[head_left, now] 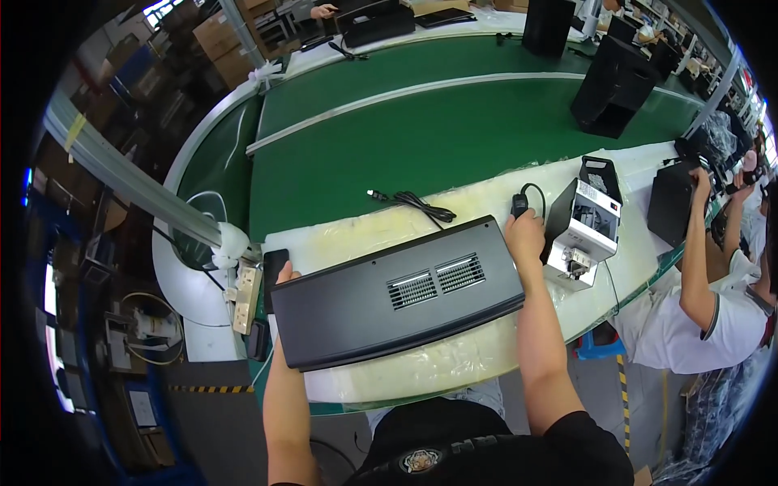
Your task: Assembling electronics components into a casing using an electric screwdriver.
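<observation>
A long black casing [348,304] with two slotted vent grilles lies in front of me, tilted slightly up to the right. At its left end is my left hand [284,277], gripping the edge; the thumb shows and the other fingers are hidden by the casing. My right hand [527,235] is closed around a small black corded device [519,204] just past the casing's right end. A thin black cord loops from this device toward a white and black boxy instrument [590,217]. Behind the casing lies a bundled black cable [421,206] with a pale plug.
Padding sheets [324,247] cover my table edge. Beyond runs a green conveyor belt [405,134] with a pale rail [421,95]. A black phone-like slab [274,267] and a power strip [245,300] are at left. Rightward, a co-worker [689,316] handles a black box [671,202]; black speaker-like cabinets [613,85] stand farther back.
</observation>
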Motion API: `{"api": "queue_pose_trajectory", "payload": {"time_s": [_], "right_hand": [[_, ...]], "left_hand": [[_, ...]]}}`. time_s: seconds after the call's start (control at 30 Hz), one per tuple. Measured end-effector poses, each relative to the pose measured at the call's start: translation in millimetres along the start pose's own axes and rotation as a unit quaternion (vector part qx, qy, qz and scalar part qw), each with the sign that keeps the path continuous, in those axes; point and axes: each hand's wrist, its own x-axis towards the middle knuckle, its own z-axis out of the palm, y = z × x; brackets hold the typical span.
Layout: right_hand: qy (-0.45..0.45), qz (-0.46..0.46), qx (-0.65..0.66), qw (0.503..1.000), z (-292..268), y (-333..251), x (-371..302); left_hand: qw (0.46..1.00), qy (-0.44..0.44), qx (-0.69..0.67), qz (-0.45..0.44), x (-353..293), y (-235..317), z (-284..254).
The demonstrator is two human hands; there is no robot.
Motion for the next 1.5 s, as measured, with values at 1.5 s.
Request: {"api": "queue_pose_trajectory", "payload": {"time_s": [1.5], "right_hand": [[0.151,-0.323,0.6,0.716,-270,-130,0]], "left_hand": [[0.493,-0.272,0.809,0.168,65,-110,240]]}}
